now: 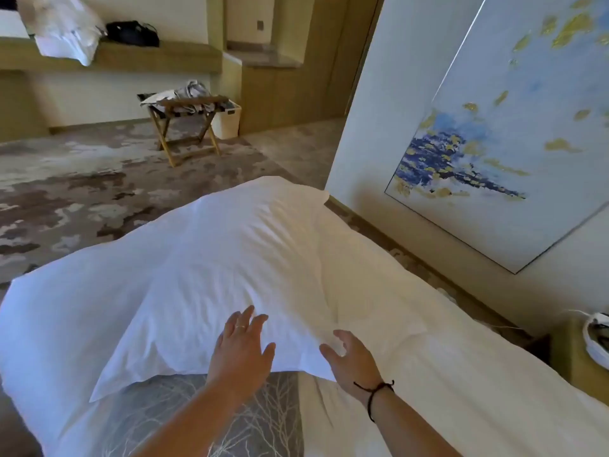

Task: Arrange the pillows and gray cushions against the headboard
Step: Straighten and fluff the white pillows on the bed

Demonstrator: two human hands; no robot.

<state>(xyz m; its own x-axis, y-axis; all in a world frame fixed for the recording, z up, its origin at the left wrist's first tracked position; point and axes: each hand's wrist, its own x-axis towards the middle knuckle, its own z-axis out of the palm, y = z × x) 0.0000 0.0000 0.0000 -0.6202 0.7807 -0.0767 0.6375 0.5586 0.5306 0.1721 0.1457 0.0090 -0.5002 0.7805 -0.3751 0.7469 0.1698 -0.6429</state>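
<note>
The bed (pixel 461 374) fills the lower half of the frame, its white sheet running off toward the lower right. On it, at centre, lies a large white pillow (pixel 214 268), with a second pillow (pixel 362 285) just beside it on the right, nearer the wall. A gray cushion (pixel 197 413) with a pale branch pattern sits at lower centre, its far edge tucked under the big pillow's near edge. No headboard shows from this angle; a painting (pixel 514 133) hangs on the wall at upper right.

The step in hand looks like settling the top pillow in place. The left hand (pixel 242 347) rests flat on the pillow's near edge, fingers spread and relaxed, gripping nothing. The right hand (pixel 352 357) is at the pillow's near right corner, fingers loosely curled; whether it pinches the fabric or only touches it, I cannot tell.

Next, I judge, the pillow wants squaring and plumping, then the cushion must come out from beneath it and stand in front. That calls for a grip at both corners, since soft filling sags if lifted by one.

As for containers: a white bin (pixel 227 122) stands at upper centre beside a folding rack (pixel 184 127) draped with cloth; its contents are hidden. A dark bag (pixel 131 34) sits on the ledge at upper left, closed as far as I can see.
</note>
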